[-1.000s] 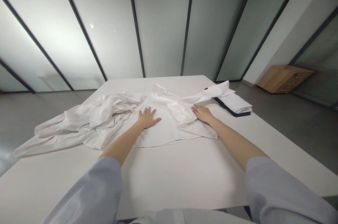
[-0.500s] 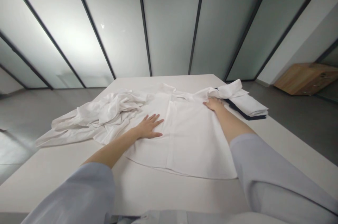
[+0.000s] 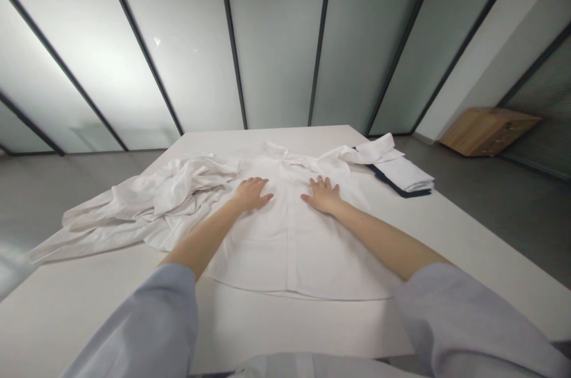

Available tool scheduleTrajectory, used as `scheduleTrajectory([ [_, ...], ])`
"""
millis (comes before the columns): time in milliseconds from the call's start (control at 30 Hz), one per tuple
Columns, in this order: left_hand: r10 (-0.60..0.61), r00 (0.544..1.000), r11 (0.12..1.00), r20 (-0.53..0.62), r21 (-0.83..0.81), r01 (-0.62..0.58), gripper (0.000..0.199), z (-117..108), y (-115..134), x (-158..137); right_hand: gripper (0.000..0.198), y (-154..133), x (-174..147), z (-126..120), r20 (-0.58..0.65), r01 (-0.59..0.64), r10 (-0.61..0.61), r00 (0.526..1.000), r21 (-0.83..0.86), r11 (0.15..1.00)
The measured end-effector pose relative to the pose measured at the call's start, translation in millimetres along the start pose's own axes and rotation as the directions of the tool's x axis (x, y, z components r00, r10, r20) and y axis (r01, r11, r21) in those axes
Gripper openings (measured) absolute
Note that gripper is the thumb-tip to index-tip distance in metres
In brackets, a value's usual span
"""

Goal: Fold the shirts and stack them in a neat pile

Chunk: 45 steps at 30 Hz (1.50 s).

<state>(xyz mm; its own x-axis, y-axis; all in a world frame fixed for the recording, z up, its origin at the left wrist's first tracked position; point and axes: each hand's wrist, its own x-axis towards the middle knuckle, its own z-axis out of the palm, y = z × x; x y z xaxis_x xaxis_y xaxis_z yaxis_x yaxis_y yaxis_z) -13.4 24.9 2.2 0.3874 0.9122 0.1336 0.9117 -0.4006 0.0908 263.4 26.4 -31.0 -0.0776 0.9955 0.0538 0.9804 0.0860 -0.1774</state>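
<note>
Head view, the only one: the white shirt (image 3: pixel 292 247) lies spread on the table (image 3: pixel 307 330) directly under both hands, its long axis running approx. straight away from the person, hem at the near end, collar (image 3: pixel 273 149) at the far end. L hand (image 3: pixel 251 194) rests on the L half, R hand (image 3: pixel 325 194) on the R half, w/ the front placket (image 3: pixel 291 265) between them; both about equally near it, so neither is clearly closer. Fingers on both: extended, spread, palms down, nothing gripped. R sleeve of the shirt (image 3: pixel 379 149) reaches out to the far R, over part of a folded white stack (image 3: pixel 404 173) w/ a dark navy layer (image 3: pixel 414 192) showing at its edge. To the L, a loose heap of white cloth (image 3: pixel 178 191), v. crumpled, soft ridges; can't tell where it ends and the shirt's L side begins. Shirt fabric looks thin, matte, mostly smooth w/ faint creases, near hem gently curved. Tabletop pale, smooth. Background: frosted panels (image 3: pixel 276 39) w/ dark frames, plus a boxy wood-grain cabinet (image 3: pixel 482 131) on grey floor, far R.
</note>
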Motion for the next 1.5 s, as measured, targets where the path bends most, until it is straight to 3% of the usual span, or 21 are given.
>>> scheduleTrajectory([
  [67,-0.078,0.997,0.997,-0.016,0.025,0.078,0.065,11.1,-11.1,7.7,0.081,1.5,-8.8,9.6,-0.008,-0.014,0.014,1.0,0.012,1.0],
  [200,-0.225,0.969,0.973,0.102,0.069,0.219,0.065,27.2,-22.5,11.5,0.083,20.4,-2.1,6.6,-0.015,-0.006,0.006,1.0,-0.011,1.0],
  [433,-0.322,0.937,0.944,0.131,0.121,0.308,0.077,25.7,7.4,-6.9,0.076,58.7,26.1,-10.5,-0.068,-0.067,0.063,0.996,-0.058,0.996],
  [633,-0.344,0.916,0.938,0.205,0.127,0.324,0.08,20.7,10.0,-10.0,0.072,50.2,0.1,-8.9,-0.018,-0.025,0.022,1.0,-0.137,0.99],
  [733,-0.348,0.905,0.937,0.244,0.125,0.326,0.083,16.2,8.8,-5.6,0.066,44.6,-27.9,-8.6,-0.022,0.04,-0.045,0.999,-0.204,0.978],
  [800,-0.346,0.907,0.938,0.24,0.121,0.326,0.084,13.2,9.2,-1.9,0.06,42.3,-43.4,-11.2,-0.044,0.144,-0.159,0.986,-0.242,0.96],
  [867,-0.354,0.911,0.934,0.21,0.123,0.335,0.08,11.4,10.2,2.0,0.05,40.7,-50.9,-17.1,-0.055,0.265,-0.288,0.956,-0.258,0.929],
  [933,-0.361,0.921,0.929,0.148,0.137,0.343,0.074,11.8,11.7,5.9,0.041,39.3,-47.5,-25.3,-0.063,0.321,-0.343,0.937,-0.23,0.919],
  [1067,-0.254,0.966,0.957,0.043,0.153,0.245,0.07,19.2,15.4,11.5,0.042,40.5,-15.5,-39.4,-0.065,0.194,-0.2,0.978,-0.081,0.978],
  [1167,-0.229,0.968,0.967,0.104,0.137,0.214,0.074,24.3,16.2,12.3,0.048,45.9,13.5,-42.3,0.045,0.065,-0.063,0.997,-0.042,0.997],
  [1333,-0.185,0.97,0.975,0.158,0.152,0.161,0.076,25.5,14.2,2.8,0.055,53.1,50.4,-40.2,0.156,-0.016,0.038,0.987,-0.139,0.99],
  [1500,-0.12,0.98,0.981,0.158,0.168,0.093,0.074,25.2,16.5,-14.5,0.058,56.1,78.3,-39.6,0.222,-0.087,0.106,0.969,-0.095,0.992],
])
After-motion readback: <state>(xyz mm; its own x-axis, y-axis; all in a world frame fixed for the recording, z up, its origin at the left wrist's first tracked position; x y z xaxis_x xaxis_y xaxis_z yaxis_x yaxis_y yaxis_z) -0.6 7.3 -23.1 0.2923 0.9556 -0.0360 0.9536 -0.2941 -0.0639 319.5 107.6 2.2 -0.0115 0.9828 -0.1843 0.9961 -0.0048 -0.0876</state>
